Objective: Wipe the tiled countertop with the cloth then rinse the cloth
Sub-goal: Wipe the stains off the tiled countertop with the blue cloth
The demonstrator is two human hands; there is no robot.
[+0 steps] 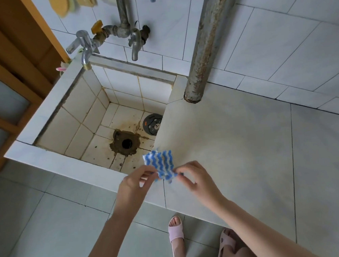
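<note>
The small blue-and-white cloth (160, 163) is held by its near edge over the near left corner of the tiled desk (238, 142), just where the desk meets the sink (84, 115); whether it touches the surface is unclear. The left hand (135, 183) and right hand (194, 177) each pinch a corner, fingers narrow on the fabric. That light grip looks like the weak point: if one pinch slips, the cloth could fall left into the stained sink, towards the open drain hole (125, 143). Wiping this close to the near edge could also push dirt onto the floor (50, 233).
</note>
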